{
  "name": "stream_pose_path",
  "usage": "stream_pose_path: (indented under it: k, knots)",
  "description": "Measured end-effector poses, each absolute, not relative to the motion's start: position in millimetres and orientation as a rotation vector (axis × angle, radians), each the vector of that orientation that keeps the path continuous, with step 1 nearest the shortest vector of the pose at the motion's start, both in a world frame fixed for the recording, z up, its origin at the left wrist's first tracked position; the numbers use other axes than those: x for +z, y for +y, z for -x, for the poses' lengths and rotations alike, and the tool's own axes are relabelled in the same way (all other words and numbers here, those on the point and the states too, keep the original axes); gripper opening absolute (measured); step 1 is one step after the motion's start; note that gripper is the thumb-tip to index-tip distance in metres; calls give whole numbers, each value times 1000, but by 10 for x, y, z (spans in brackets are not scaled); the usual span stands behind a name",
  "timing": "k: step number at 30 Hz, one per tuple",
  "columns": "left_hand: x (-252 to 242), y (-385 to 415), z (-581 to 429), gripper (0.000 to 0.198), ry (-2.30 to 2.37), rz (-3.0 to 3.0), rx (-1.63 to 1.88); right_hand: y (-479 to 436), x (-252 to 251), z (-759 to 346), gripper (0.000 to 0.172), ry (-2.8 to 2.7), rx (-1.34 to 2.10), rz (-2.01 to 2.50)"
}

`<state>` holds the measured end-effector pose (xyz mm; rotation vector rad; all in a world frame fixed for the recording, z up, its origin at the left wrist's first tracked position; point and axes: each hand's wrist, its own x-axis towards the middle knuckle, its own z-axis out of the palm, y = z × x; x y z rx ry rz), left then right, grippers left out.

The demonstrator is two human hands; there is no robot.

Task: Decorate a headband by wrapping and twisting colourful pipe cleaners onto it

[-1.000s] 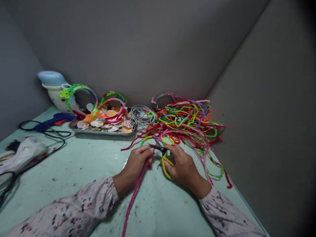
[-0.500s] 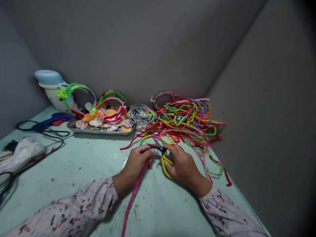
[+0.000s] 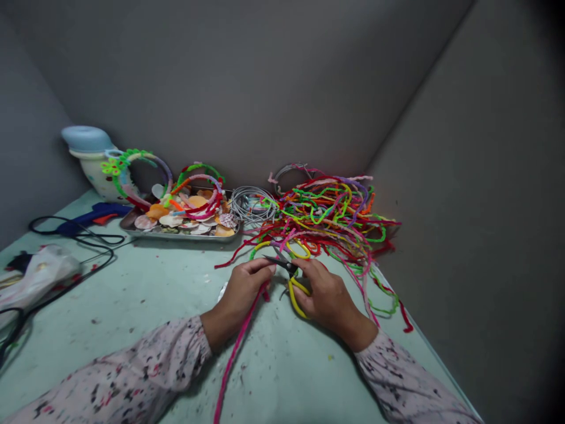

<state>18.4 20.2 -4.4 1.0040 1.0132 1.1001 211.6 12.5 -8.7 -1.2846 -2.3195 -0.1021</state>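
- Left hand (image 3: 241,297) at the bench's front, grip closed on a pink stem (image 3: 238,347) of chenille, the stem's long end trailing down over the bench edge toward the person
- Right hand (image 3: 329,300) just beside it, grip closed round the yellow handles of scissors (image 3: 296,297)
- Black scissor blades a little apart, tips at the near edge of the heap; no telling whether a stem lies between them
- Pink stem held just beside the scissors, not visibly cut
- Finished so far, by the look of it: two hoops wrapped in coloured stems, one (image 3: 136,159) with green flower loops, one (image 3: 200,178) leaning over the tray
- Left to use, as far as shown: a big tangled heap (image 3: 326,218) of loose red, green, yellow and purple stems, plus a coil of silver wire (image 3: 253,205)
- Metal tray (image 3: 185,237) of seashells (image 3: 170,221) at the back of the bench (image 3: 132,282)
- Blue glue gun (image 3: 95,212) and its black cord (image 3: 75,238) to the left of the tray
- Plastic bag (image 3: 39,274) at the far left
- Blue-lidded white container (image 3: 95,182) in the back corner
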Motion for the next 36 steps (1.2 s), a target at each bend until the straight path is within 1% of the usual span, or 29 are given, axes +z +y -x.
stream_pose_path:
  k: [12, 29, 36]
  knots:
    - [-91, 223, -174, 25, 1046, -1067, 1108, 96, -56, -2106, 48, -2356, -112, 1290]
    - [-77, 231, -167, 26, 1069, -1062, 1107, 81, -59, -2126, 49, -2397, -102, 1272]
    - [-56, 214, -179, 24, 1079, -1064, 1099, 74, -43, -2125, 47, -2393, -65, 1272]
